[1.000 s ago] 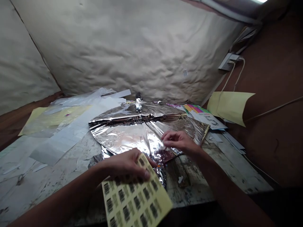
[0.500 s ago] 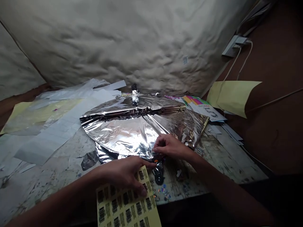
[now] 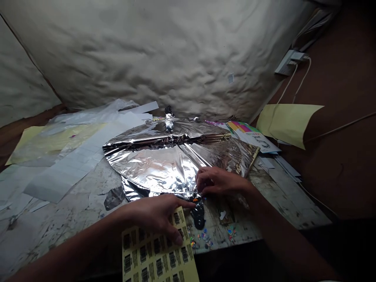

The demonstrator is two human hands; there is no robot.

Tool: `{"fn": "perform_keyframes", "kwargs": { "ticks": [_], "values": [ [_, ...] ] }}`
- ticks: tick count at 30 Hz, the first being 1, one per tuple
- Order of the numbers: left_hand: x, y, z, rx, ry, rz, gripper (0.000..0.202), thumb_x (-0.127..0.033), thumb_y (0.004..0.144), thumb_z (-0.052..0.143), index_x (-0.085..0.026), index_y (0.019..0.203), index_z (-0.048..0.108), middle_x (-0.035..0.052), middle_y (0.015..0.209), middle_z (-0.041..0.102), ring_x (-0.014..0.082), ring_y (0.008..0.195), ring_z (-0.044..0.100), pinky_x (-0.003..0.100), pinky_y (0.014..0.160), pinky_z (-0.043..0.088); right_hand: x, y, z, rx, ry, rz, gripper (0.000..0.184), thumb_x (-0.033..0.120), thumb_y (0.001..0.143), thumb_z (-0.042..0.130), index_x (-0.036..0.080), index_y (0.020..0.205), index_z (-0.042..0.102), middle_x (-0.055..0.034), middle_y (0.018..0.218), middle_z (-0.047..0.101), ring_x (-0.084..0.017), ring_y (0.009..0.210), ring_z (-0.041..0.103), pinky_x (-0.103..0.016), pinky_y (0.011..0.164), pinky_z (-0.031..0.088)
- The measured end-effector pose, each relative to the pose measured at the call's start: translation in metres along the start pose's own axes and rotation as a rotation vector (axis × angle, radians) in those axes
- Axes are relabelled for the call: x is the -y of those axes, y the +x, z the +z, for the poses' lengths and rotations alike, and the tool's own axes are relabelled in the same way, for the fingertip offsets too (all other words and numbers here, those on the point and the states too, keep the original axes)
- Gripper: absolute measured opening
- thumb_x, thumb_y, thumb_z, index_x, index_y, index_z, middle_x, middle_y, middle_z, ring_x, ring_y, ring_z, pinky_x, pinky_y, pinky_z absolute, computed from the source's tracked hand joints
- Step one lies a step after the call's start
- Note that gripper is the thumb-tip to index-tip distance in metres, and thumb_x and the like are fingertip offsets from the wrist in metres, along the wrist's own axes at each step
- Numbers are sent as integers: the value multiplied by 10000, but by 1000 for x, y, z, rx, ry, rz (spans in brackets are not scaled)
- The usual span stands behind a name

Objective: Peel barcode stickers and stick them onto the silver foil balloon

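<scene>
A flat, crinkled silver foil balloon (image 3: pixel 164 156) lies spread on the worn table (image 3: pixel 73 219). My left hand (image 3: pixel 160 214) grips a yellow sheet of barcode stickers (image 3: pixel 158 254) at the table's near edge, with its forefinger pointing at the foil's lower tip. My right hand (image 3: pixel 219 181) rests on the foil's lower right edge with fingers curled and pressed together near that tip. What they pinch is too small to name. A dark foil tail (image 3: pixel 198 215) hangs below the two hands.
White and yellowish backing sheets (image 3: pixel 67 156) and clear plastic lie at the left. Coloured printed cards (image 3: pixel 249 137) sit right of the foil. A yellow paper (image 3: pixel 286 123) hangs on the brown wall under a socket with white cables (image 3: pixel 289 62). Small confetti bits (image 3: pixel 205 237) lie near the edge.
My right hand moved down from the middle of the foil to its lower tip and pressed there. The sticker sheet in my left hand sank lower in view.
</scene>
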State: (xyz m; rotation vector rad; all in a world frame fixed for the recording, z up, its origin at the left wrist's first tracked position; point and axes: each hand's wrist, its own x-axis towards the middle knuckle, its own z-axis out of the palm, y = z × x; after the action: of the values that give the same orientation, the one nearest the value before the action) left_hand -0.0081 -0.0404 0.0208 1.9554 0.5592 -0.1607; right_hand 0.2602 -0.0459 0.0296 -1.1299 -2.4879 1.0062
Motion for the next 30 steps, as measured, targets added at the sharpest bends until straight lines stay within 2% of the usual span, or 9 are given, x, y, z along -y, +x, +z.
{"fn": "perform_keyframes", "kwargs": {
  "ticks": [3,5,7,10,15,21,28,30],
  "values": [
    [0,-3,-3,-4,-37,6,851,-384,659,793,-333,1427,430,26,1211,656,249,978,629,291,821,475,4,2,4,-67,43,30,116,286,818,696,198,889,723,-30,925,637,-151,801,619,-260,723,497],
    [0,-4,-4,-35,-44,-5,849,-398,667,789,-335,1430,424,25,1176,670,245,956,639,293,819,478,7,5,8,-183,75,94,135,302,836,675,191,895,724,-33,900,643,-148,760,629,-261,696,506],
    [-1,-5,-4,-55,-32,-19,863,-400,663,790,-328,1437,415,24,1147,679,245,938,642,293,804,482,10,8,14,-285,89,155,149,321,839,670,194,893,727,-36,881,644,-159,760,638,-268,686,517],
    [-1,-4,-2,-30,-34,-25,877,-395,667,779,-309,1451,395,18,1083,696,232,861,648,281,747,490,13,10,22,-344,166,207,162,339,843,657,210,912,726,-43,934,637,-171,803,647,-275,688,542],
    [1,-1,-1,-51,-43,3,888,-402,642,794,-289,1440,420,24,1080,695,230,872,639,280,763,490,15,9,30,-351,377,271,193,348,860,617,211,966,700,-58,1038,604,-174,829,650,-261,620,562],
    [3,-1,-1,-38,-19,-14,886,-409,666,794,-326,1450,391,29,1147,676,247,956,629,307,832,474,19,11,32,-376,405,239,172,292,800,685,184,934,695,-51,1019,607,-165,870,628,-274,720,545],
    [1,-2,-1,-46,62,-13,890,-420,674,785,-341,1458,370,32,1204,646,259,999,611,315,853,464,16,13,32,-367,531,349,259,291,728,735,167,948,677,-47,912,615,-181,835,623,-231,572,528],
    [-1,-2,-1,-37,77,-31,892,-415,681,780,-342,1463,358,35,1228,632,257,1019,605,322,872,459,15,14,34,-380,515,341,265,260,701,752,170,939,677,-42,932,608,-172,836,620,-230,592,532]
  ]
}}
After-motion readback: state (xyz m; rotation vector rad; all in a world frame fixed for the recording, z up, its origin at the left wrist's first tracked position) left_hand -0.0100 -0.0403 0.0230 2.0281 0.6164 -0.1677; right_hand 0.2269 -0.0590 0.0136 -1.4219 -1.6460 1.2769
